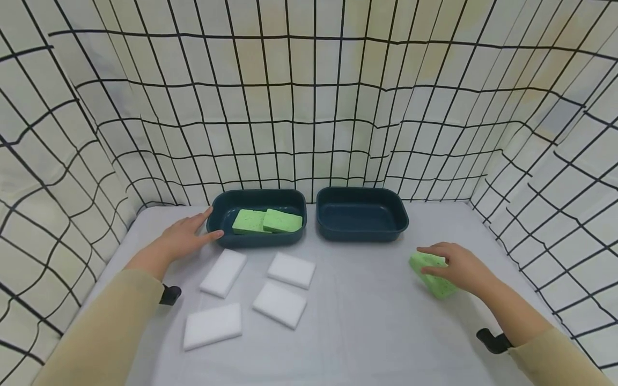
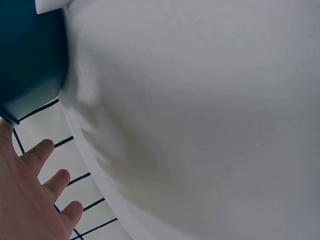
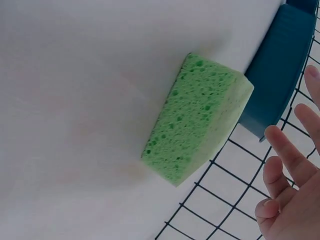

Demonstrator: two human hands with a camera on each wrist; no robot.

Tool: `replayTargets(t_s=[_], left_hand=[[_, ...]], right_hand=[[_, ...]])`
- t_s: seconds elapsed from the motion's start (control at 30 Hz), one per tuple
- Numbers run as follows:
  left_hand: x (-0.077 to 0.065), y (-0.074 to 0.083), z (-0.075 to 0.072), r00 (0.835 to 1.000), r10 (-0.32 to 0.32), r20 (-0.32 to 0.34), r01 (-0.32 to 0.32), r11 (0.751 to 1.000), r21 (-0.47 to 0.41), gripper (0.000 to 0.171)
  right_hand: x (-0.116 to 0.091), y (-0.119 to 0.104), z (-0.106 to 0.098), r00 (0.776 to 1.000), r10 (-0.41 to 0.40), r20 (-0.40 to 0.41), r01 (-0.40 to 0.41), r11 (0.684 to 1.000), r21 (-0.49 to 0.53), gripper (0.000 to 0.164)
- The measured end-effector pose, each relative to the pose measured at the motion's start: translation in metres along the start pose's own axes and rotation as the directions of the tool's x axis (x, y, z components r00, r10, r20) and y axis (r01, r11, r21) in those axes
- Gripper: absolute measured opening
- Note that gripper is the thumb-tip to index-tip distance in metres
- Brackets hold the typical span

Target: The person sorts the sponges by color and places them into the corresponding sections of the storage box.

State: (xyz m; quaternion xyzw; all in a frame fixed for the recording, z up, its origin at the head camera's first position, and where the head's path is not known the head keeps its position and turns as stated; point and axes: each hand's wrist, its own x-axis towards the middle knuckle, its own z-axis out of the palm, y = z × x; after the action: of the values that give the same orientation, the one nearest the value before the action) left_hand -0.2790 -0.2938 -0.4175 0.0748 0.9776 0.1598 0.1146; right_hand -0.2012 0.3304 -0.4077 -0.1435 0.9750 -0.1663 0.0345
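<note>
At the left end of the left dark teal bin [image 1: 256, 240], my left hand [image 1: 181, 238] has its fingers spread, thumb and fingertips at the rim. Inside that bin two green sponges lie, one [image 1: 249, 221] partly under the other [image 1: 282, 221]. On the right, my right hand [image 1: 458, 267] hovers over a third green sponge [image 1: 441, 288], covering part of it in the head view. In the right wrist view this sponge [image 3: 192, 120] lies on the cloth, apart from the loosely extended fingers [image 3: 290, 155]. The left wrist view shows the bin's side [image 2: 32, 55] beside the left hand [image 2: 27, 190].
Several white foam blocks lie in front of the left bin, among them one at the back left [image 1: 223, 273] and one at the front left [image 1: 212, 326]. A second teal bin [image 1: 362, 235] stands to its right. Black wire mesh [image 1: 314, 120] encloses the white-covered table [image 1: 367, 321] on three sides.
</note>
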Motion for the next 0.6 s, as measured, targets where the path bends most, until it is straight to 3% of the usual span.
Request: replayTargets(t_s=[0.6], left_hand=[[0.002, -0.002, 0.001, 1.000, -0.012, -0.001, 0.012, 1.000, 0.000, 0.104]], right_hand=[[-0.022, 0.014, 0.006, 0.992, 0.110, 0.055, -0.106, 0.992, -0.071, 0.071]])
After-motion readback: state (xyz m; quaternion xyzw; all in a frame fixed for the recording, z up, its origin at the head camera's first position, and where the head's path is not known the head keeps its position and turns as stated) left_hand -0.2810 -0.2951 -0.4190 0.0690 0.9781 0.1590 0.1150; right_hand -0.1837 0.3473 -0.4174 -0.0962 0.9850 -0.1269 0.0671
